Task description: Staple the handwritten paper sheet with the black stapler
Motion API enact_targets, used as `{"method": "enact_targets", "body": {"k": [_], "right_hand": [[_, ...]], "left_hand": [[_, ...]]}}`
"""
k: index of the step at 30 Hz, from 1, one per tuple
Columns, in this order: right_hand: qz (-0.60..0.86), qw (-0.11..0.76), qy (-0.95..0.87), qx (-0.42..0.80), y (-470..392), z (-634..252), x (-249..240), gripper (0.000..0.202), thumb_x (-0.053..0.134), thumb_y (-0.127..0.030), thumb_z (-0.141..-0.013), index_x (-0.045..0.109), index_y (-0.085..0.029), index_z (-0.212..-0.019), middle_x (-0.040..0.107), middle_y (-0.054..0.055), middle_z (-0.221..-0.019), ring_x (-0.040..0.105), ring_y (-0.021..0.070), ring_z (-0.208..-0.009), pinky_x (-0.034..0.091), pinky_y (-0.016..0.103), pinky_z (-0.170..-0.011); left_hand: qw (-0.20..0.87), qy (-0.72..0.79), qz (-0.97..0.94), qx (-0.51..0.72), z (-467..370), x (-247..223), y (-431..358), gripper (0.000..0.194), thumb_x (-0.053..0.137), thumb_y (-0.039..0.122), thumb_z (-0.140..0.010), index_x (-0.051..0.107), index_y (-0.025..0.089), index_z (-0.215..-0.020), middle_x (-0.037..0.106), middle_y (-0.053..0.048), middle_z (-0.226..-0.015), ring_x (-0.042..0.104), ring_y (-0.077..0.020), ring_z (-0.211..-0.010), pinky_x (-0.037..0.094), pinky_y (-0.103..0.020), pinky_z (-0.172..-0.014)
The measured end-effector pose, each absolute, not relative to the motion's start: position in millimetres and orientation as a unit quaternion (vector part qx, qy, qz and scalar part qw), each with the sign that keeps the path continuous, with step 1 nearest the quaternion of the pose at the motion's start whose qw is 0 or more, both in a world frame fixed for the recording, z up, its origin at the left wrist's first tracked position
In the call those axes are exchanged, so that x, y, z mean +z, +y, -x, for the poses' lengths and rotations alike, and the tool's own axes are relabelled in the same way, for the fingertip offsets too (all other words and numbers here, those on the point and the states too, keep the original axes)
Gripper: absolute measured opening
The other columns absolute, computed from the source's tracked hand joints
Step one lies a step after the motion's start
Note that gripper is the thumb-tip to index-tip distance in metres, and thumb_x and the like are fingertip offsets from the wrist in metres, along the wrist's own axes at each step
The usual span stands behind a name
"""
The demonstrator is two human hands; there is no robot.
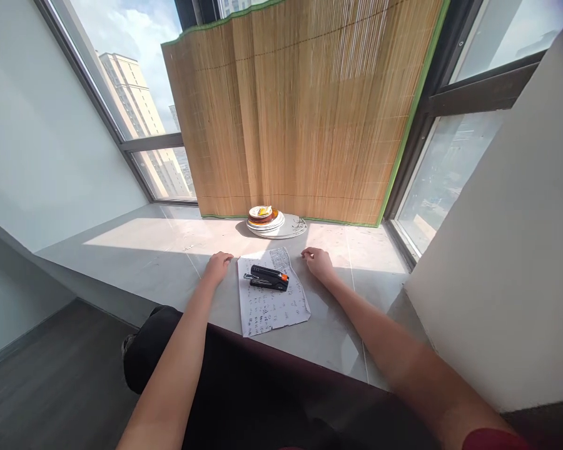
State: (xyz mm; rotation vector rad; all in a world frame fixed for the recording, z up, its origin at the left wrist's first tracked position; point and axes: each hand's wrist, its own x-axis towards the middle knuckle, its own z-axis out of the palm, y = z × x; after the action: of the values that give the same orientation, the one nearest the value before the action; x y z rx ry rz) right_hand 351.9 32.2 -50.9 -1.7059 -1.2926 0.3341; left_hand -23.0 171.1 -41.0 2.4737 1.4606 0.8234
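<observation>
My left hand [218, 267] rests on the pale tiled sill to the left of a sheet of paper [272, 312], its fingers loosely curled. To the right of the sheet lies my right hand [319, 262], also with curled fingers and nothing visible in them. Neither hand appears to touch the paper. Handwriting covers the sheet, whose lower edge is uneven and whose right edge curls. On top of it lies a black stapler [268, 278] with an orange patch at its right end; its two arms spread apart toward the left.
Behind the paper, a stack of small plates [265, 224] stands on an oval white plate [296, 227] with a dark pattern. A bamboo blind [300, 125] hangs against the windows. The sill's front edge runs just above my lap; a white wall [507, 250] closes the right side.
</observation>
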Motion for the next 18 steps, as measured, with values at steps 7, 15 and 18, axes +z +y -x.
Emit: {"method": "enact_targets", "body": {"k": [7,15,18], "right_hand": [[0.63,0.491,-0.593,0.1,14.6,-327.8,-33.6,0.026,0.056,-0.035,-0.098,0.078,-0.023,-0.092,0.08,0.007,-0.097,0.069,0.0247,-0.092,0.053,0.038,-0.089],[0.441,0.393,-0.794,0.144,-11.3,-263.3,-33.4,0.053,0.074,-0.031,-0.094,0.06,-0.025,-0.144,0.071,0.013,-0.134,0.064,0.0308,-0.122,0.052,0.045,-0.104],[0.46,0.376,-0.793,0.136,-9.2,-262.9,-37.1,0.053,0.072,-0.021,-0.093,0.058,-0.025,-0.145,0.072,0.012,-0.13,0.065,0.0308,-0.12,0.051,0.047,-0.105]], "left_hand": [[0.136,0.467,-0.807,0.334,13.7,-38.5,145.2,0.025,0.059,0.017,-0.087,0.08,0.022,-0.1,0.074,-0.008,-0.106,0.072,-0.0244,-0.098,0.06,-0.038,-0.092],[0.34,0.353,-0.735,0.469,1.4,-26.3,112.4,0.032,0.069,0.048,-0.094,0.074,0.018,-0.104,0.082,-0.01,-0.096,0.073,-0.0191,-0.075,0.056,-0.032,-0.066],[0.373,0.332,-0.734,0.46,1.0,-22.6,106.4,0.039,0.078,0.052,-0.087,0.081,0.016,-0.101,0.082,-0.01,-0.091,0.069,-0.0173,-0.067,0.058,-0.034,-0.066]]}}
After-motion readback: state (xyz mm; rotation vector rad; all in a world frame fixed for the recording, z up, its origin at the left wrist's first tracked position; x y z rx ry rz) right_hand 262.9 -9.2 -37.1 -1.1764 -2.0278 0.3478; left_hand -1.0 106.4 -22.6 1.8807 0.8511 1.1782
